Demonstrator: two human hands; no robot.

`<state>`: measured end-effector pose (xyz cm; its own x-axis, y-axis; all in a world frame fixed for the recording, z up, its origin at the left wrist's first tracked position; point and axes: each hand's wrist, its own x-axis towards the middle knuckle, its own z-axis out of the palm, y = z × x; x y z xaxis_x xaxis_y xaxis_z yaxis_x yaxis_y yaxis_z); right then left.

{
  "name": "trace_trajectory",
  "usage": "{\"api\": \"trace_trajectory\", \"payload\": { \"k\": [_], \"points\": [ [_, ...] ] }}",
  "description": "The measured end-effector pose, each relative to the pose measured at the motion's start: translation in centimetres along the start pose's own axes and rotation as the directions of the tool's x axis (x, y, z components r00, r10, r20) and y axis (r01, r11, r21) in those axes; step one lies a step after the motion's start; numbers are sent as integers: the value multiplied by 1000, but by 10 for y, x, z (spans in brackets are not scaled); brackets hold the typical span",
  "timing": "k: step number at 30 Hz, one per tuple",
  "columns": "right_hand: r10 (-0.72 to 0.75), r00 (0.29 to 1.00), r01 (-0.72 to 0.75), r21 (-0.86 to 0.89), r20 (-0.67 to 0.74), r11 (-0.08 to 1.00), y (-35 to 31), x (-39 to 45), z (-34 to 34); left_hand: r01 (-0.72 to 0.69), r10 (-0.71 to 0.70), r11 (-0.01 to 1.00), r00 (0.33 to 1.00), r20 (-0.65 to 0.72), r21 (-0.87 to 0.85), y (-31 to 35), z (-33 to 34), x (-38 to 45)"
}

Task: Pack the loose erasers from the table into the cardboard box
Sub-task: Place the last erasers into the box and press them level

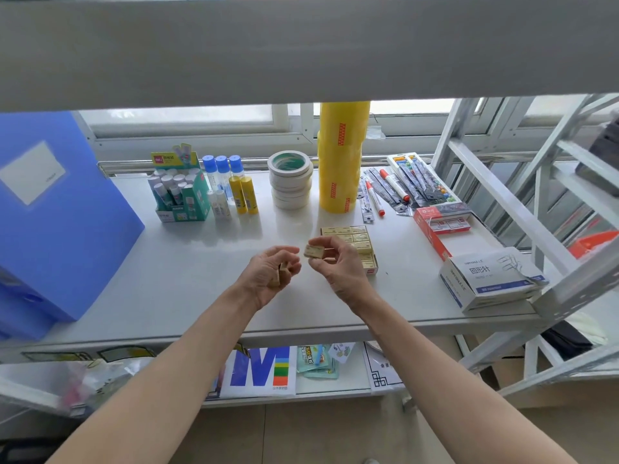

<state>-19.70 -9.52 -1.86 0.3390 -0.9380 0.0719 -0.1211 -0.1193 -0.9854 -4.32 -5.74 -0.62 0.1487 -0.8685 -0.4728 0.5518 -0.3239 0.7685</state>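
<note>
1. While our left hand [268, 274] curls its grip around a small eraser [280, 274] held in the palm, our right hand [336, 262] pinches a second eraser [314, 251] between thumb and fingertips, both raised over the middle of the surface [187, 262].
2. We see the cardboard box [360, 242] just behind and to the right of the right hand, lying flat with rows of yellow erasers showing in it; the hand covers its near left part.
3. We have bare surface to the left of the hands as far as the blue file box [57, 216], and more bare surface between the hands and the front edge.
4. We find the right side tighter: a red box [438, 226] and a white box of paper clips [489, 279] sit near the right edge, beside slanted metal struts [522, 209].
5. We note the back row of the surface holds glue sticks [248, 199], a stack of tape rolls [290, 182], a tall yellow roll [341, 155] and red-capped markers [375, 199].
6. We look from under a grey shelf [301, 45] that spans the top, with a window behind and a lower shelf of packets below the surface.
</note>
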Motion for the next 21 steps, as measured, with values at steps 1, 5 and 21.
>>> {"api": "trace_trajectory", "payload": {
  "k": [1, 5, 21],
  "points": [
    [-1, 1000, 1, -4, -3, 1000, 1, -1, -1, -7, 6, 998, 1000, 18, 63, -1, 1, -1],
    [-2, 1000, 2, -34, -11, 999, 1, -4, -5, -10, -2, 986, 997, 72, 167, -2, 5, 1],
    [53, 994, -51, 32, -92, 998, 4, -12, -29, -12, -22, 957, 993, 113, 290, -16, 28, 17]
  ]
}}
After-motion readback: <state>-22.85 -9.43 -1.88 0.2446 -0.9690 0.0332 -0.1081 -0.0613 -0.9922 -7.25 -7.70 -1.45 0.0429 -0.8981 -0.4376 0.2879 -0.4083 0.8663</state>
